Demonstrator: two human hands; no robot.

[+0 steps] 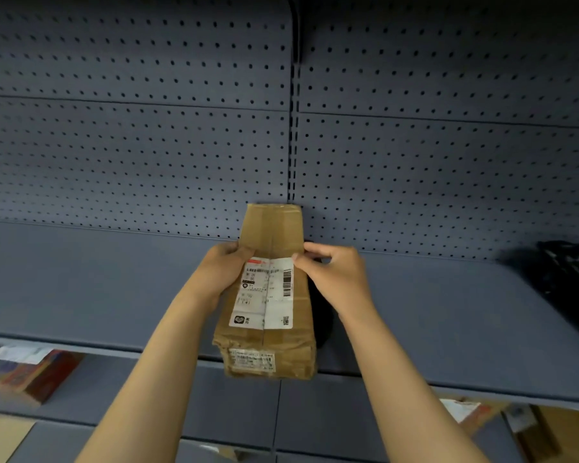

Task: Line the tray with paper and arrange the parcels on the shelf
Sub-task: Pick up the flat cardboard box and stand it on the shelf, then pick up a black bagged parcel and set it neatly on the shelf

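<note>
One cardboard parcel (270, 295) lying lengthwise on blue shelf (97, 289), near end overhanging front edge. Two hands: left hand (223, 269) and right hand (335, 275) clasp its sides, fingers curled. One black bag (569, 272) far right. Two blurred parcels (30, 372) (472, 412) on the level below.

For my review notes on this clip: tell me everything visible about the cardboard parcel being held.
The cardboard parcel is a long brown box, creased and taped, lying lengthwise on the grey shelf, its near end overhanging the front edge. A white shipping label with barcodes covers its top; a smaller label sits on the near end. The left hand and right hand grip its sides.
</note>
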